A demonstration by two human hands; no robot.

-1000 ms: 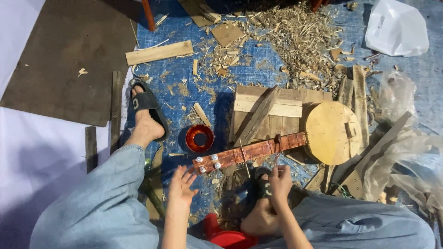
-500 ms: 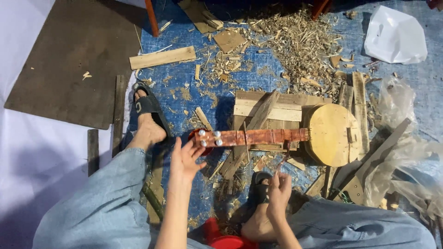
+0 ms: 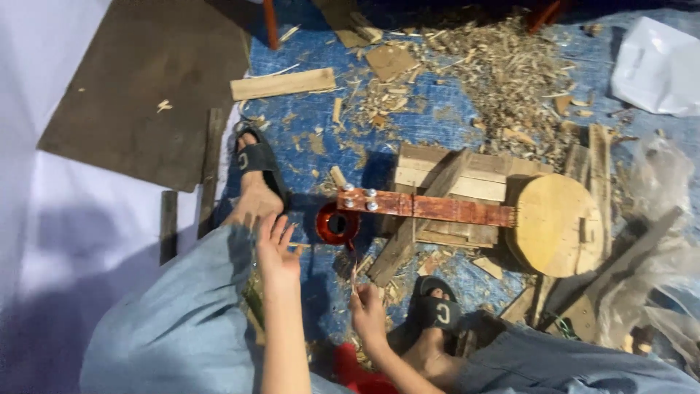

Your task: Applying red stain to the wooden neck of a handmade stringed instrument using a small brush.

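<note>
1. Since half a second ago, my left hand (image 3: pixel 275 248) has left the instrument (image 3: pixel 474 215) and now hangs released above my knee.
2. My right hand (image 3: pixel 367 310) pinches a thin stick (image 3: pixel 355 276).
3. I see the instrument lying on the wood blocks (image 3: pixel 437 171), its neck beside the red cup (image 3: pixel 337 225).
</note>
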